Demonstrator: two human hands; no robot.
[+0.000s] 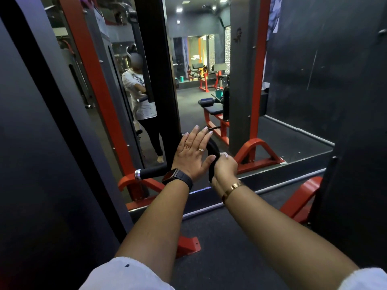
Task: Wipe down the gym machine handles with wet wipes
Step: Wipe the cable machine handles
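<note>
Reaching forward with both bare arms, the person works at a black curved handle point(212, 148) of the gym machine, which sits in front of a mirror point(188, 80) framed by red uprights point(258, 80). The left hand point(191, 152) lies flat and open over the upper part of the handle, fingers straight and slightly spread, thumb stretched out to the right so that it touches the bar beside the other hand. Two rings show on its fingers, and a black watch point(178, 177) sits on the wrist. The right hand point(225, 167) is closed in a fist around the lower part of the same handle, fingers curled tight; a bit of white, seemingly the wet wipe point(224, 153), peeks out at the top of the fist, pressed between the fingers and the bar. A gold bracelet point(232, 190) circles the right wrist. Left of the hands, a second black grip point(151, 171) with a silver end cap sticks out sideways near the red base of the frame. White sleeves point(125, 275) show at the bottom edge. The mirror shows a figure in a white top and dark trousers, and red-framed benches point(213, 114) stand on the dark floor behind
</note>
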